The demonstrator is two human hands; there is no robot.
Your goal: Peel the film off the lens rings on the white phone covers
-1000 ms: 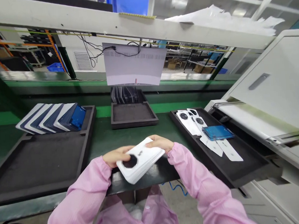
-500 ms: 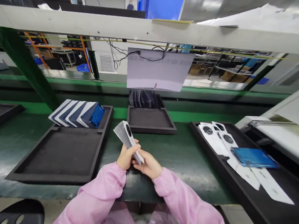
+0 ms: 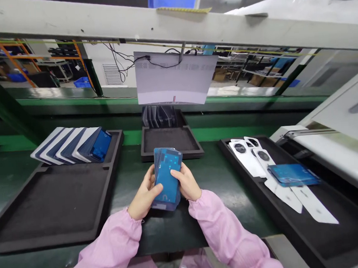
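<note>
Between my two hands is a stack of phone back covers [image 3: 167,179], its blue filmed face turned up toward me and its layers slightly fanned at the left. My left hand [image 3: 144,194] grips the left edge, thumb lying on the front near the lower corner. On the right side, my right hand [image 3: 186,182] clasps the stack with its thumb pressed on the blue face. The fingers behind the stack are hidden. Both hands are above the dark green bench [image 3: 214,212], in front of a small black tray [image 3: 172,154].
At left, a large black tray [image 3: 50,206] bears a leaning row of white and blue covers [image 3: 73,144]. A long black tray [image 3: 331,238] at right holds white covers [image 3: 245,158] and blue ones [image 3: 293,174]. A white panel [image 3: 175,77] hangs above dark covers [image 3: 159,117].
The stack has turned from edge-on with a white camera-hole side showing to its blue face showing. My right hand has moved up along its right side. The view has shifted slightly.
</note>
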